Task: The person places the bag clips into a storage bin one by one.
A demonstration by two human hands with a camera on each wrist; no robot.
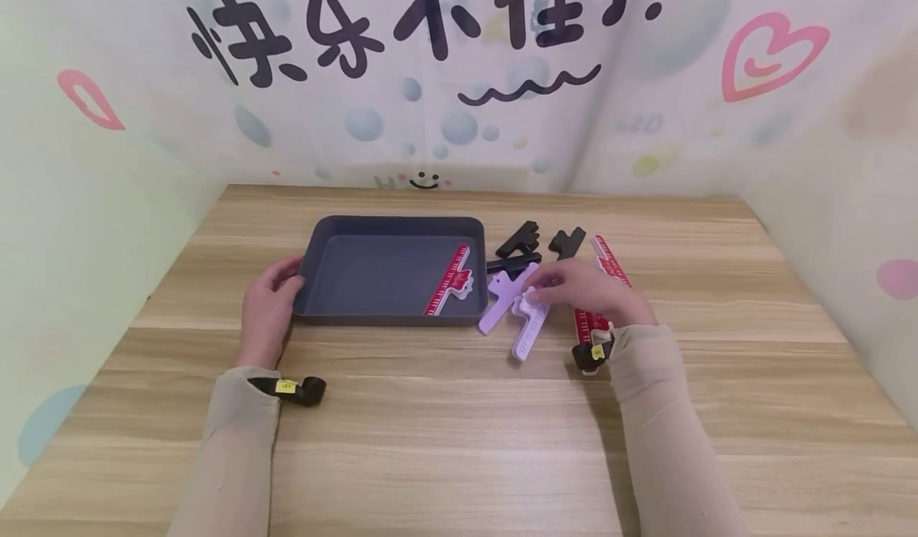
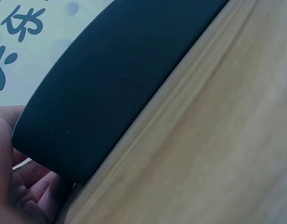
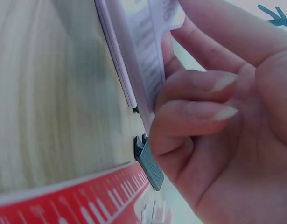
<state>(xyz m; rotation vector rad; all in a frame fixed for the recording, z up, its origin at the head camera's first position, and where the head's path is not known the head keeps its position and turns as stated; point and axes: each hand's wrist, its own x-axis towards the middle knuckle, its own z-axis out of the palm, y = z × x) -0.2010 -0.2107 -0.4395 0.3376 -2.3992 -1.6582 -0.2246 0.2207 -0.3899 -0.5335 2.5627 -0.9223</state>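
At the left side of a dark grey tray [image 1: 387, 319], my left hand [image 1: 267, 306] holds the rim; in the left wrist view its fingers [image 2: 38, 184] bend at the tray's corner. My right hand [image 1: 584, 286] pinches a pale purple clip [image 1: 529, 336] with ruler marks, just right of the tray. A second purple clip [image 1: 495, 314] lies beside it, close to the tray wall. Inside the tray, at its right end, rests a red and white clip [image 1: 448, 282]. In the right wrist view the pale clip [image 3: 145, 46] is between thumb and index finger, with the other fingers curled.
Several black clips [image 1: 518, 239] lie behind my right hand. Two more red clips, one farther back [image 1: 610, 260] and one nearer [image 1: 590, 326], are partly hidden by that hand and wrist. A printed cloth wall [image 1: 344, 146] stands behind the wooden table [image 1: 430, 441].
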